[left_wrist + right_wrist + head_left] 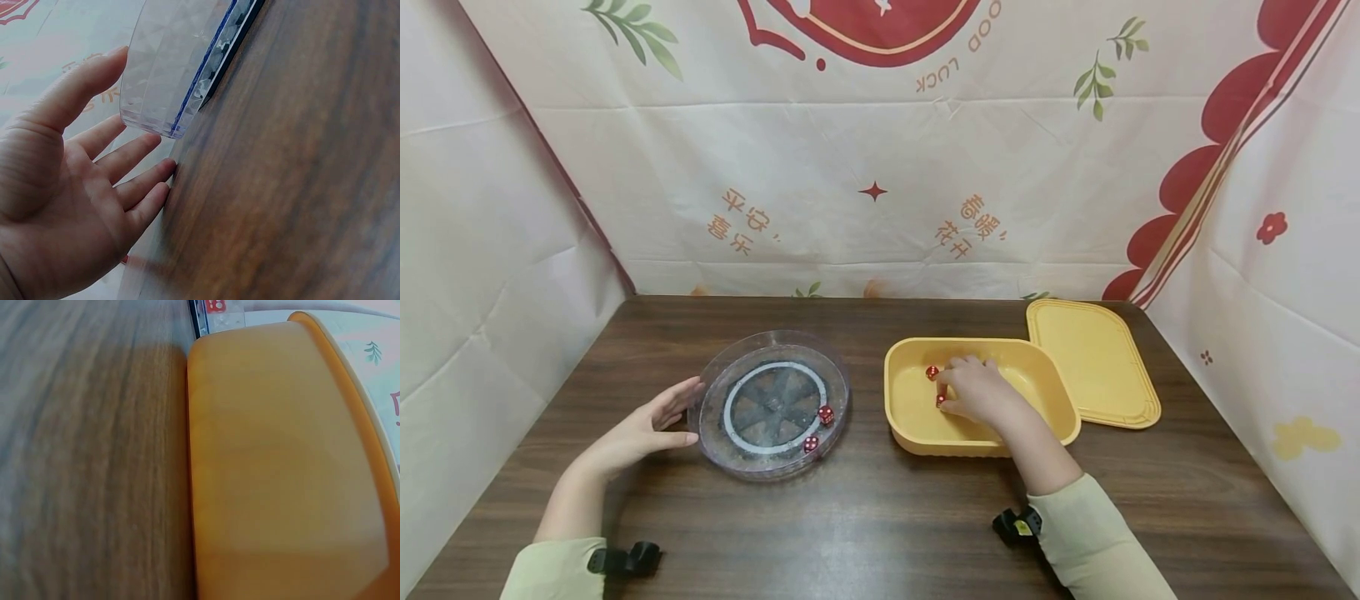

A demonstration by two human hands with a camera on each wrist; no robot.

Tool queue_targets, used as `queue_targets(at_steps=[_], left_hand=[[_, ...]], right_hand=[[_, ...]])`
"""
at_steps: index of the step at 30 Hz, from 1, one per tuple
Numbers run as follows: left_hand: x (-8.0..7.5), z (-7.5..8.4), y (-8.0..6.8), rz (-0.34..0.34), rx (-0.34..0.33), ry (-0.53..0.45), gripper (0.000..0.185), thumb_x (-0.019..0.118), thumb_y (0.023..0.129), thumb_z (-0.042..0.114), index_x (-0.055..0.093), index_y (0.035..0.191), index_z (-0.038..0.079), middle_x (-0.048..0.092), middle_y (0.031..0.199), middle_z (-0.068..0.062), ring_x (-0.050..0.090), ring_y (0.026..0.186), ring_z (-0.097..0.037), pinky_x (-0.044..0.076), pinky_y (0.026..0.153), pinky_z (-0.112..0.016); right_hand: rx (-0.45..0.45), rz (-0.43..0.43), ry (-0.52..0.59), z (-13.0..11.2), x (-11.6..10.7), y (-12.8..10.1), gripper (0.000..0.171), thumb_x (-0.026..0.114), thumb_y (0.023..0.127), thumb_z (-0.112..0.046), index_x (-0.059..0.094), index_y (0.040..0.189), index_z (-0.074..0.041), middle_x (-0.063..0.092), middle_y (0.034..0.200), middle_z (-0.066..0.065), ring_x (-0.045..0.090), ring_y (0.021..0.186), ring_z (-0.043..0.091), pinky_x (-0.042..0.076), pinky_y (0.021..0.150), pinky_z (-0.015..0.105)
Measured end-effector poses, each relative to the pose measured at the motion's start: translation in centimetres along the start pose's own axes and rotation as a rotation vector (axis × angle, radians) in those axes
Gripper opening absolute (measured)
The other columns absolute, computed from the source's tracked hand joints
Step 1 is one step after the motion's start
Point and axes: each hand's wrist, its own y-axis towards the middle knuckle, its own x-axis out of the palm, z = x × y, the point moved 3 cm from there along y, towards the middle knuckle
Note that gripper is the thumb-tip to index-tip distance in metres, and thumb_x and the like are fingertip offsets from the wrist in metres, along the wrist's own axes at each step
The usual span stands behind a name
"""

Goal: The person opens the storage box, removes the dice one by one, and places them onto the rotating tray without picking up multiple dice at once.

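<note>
Head view: the left hand (643, 429) rests open against the clear dish (772, 404), steadying it; the right hand (973, 390) in the yellow tub (910, 417) seemingly pinches a die (940, 401).

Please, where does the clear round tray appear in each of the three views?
Head: clear round tray left of centre, beside the left hand.
Left wrist: its rim at top, just above the fingers.
Right wrist: only a sliver at the top edge.
Shared landmark: the brown table.
</note>
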Motion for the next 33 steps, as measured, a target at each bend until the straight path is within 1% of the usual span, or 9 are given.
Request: queue_targets(at_steps=[4, 6, 9, 12, 14, 16, 18, 23, 33], left_hand=[[0.0, 0.0, 0.0, -0.001, 0.003, -0.004, 0.08, 0.068, 0.088, 0.008, 0.02, 0.151, 0.002, 0.023, 0.153, -0.023, 0.03, 0.128, 0.005, 0.029, 0.096, -0.008], [0.0, 0.0, 0.0, -0.001, 0.003, -0.002, 0.08, 0.068, 0.088, 0.008, 0.02, 0.151, 0.002, 0.023, 0.153, -0.023, 0.03, 0.13, 0.001, 0.029, 0.097, -0.008], [0.1, 0.0, 0.0, 0.0, 0.0, 0.003, 0.079, 0.068, 0.088, 0.008, 0.02, 0.151, 0.003, 0.023, 0.153, -0.023, 0.026, 0.137, -0.017, 0.029, 0.096, -0.008], [0.1, 0.1, 0.0, -0.001, -0.006, 0.009, 0.079, 0.068, 0.088, 0.008, 0.02, 0.151, 0.003, 0.023, 0.153, -0.023, 0.02, 0.138, -0.038, 0.029, 0.096, -0.008], [0.1, 0.1, 0.0, -0.002, -0.008, 0.011, 0.079, 0.068, 0.088, 0.008, 0.019, 0.151, 0.003, 0.023, 0.153, -0.023, 0.017, 0.137, -0.044, 0.029, 0.095, -0.008], [0.1, 0.1, 0.0, -0.002, -0.007, 0.012, 0.079, 0.068, 0.088, 0.008, 0.019, 0.151, 0.002, 0.023, 0.153, -0.023, 0.016, 0.137, -0.045, 0.029, 0.095, -0.008], [0.1, 0.1, 0.0, -0.002, -0.005, 0.012, 0.079, 0.068, 0.088, 0.008, 0.019, 0.151, 0.002, 0.022, 0.153, -0.023, 0.016, 0.137, -0.045, 0.029, 0.095, -0.008], [0.2, 0.2, 0.0, -0.001, 0.001, 0.009, 0.08, 0.068, 0.088, 0.008, 0.019, 0.151, 0.002, 0.022, 0.153, -0.024, 0.017, 0.137, -0.046, 0.03, 0.096, -0.009], [0.1, 0.2, 0.0, -0.003, -0.002, 0.01, 0.08, 0.068, 0.088, 0.008, 0.019, 0.151, 0.003, 0.023, 0.153, -0.023, 0.016, 0.137, -0.045, 0.029, 0.095, -0.008]], right_hand=[[0.0, 0.009, 0.001, -0.1, 0.0, -0.1, 0.015, 0.078, 0.08, -0.026, 0.063, 0.077, -0.025, 0.059, 0.097, 0.002, 0.051, 0.105, 0.033, 0.032, 0.091, 0.063], [-0.004, 0.017, -0.002, -0.1, -0.1, -0.1, 0.015, 0.078, 0.079, -0.026, 0.064, 0.077, -0.025, 0.059, 0.096, 0.002, 0.051, 0.104, 0.033, 0.032, 0.091, 0.064], [-0.011, 0.029, -0.004, -0.1, -0.3, -0.1, 0.014, 0.078, 0.079, -0.025, 0.065, 0.078, -0.024, 0.058, 0.094, 0.002, 0.051, 0.103, 0.033, 0.032, 0.091, 0.064], [-0.016, 0.042, -0.007, -0.2, -0.4, -0.1, 0.013, 0.078, 0.08, -0.026, 0.065, 0.079, -0.024, 0.057, 0.093, 0.002, 0.051, 0.102, 0.032, 0.034, 0.089, 0.061], [-0.016, 0.048, -0.004, -0.3, -0.5, -0.2, 0.013, 0.078, 0.08, -0.027, 0.065, 0.079, -0.024, 0.057, 0.093, 0.001, 0.051, 0.101, 0.032, 0.035, 0.086, 0.056], [-0.017, 0.053, 0.0, -0.5, -0.6, -0.3, 0.012, 0.077, 0.08, -0.027, 0.066, 0.079, -0.024, 0.057, 0.093, 0.001, 0.051, 0.1, 0.031, 0.035, 0.082, 0.052], [-0.022, 0.06, 0.005, -0.7, -0.8, -0.4, 0.013, 0.077, 0.08, -0.027, 0.066, 0.079, -0.023, 0.058, 0.095, 0.001, 0.051, 0.1, 0.03, 0.035, 0.081, 0.05], [-0.03, 0.084, 0.004, -1.1, -1.3, -0.6, 0.013, 0.078, 0.079, -0.026, 0.066, 0.08, -0.022, 0.059, 0.099, 0.001, 0.052, 0.101, 0.03, 0.035, 0.081, 0.049], [-0.074, 0.139, 0.008, -1.9, -2.0, -0.9, 0.014, 0.078, 0.078, -0.023, 0.065, 0.079, -0.022, 0.06, 0.1, -0.001, 0.052, 0.101, 0.028, 0.035, 0.078, 0.045]])
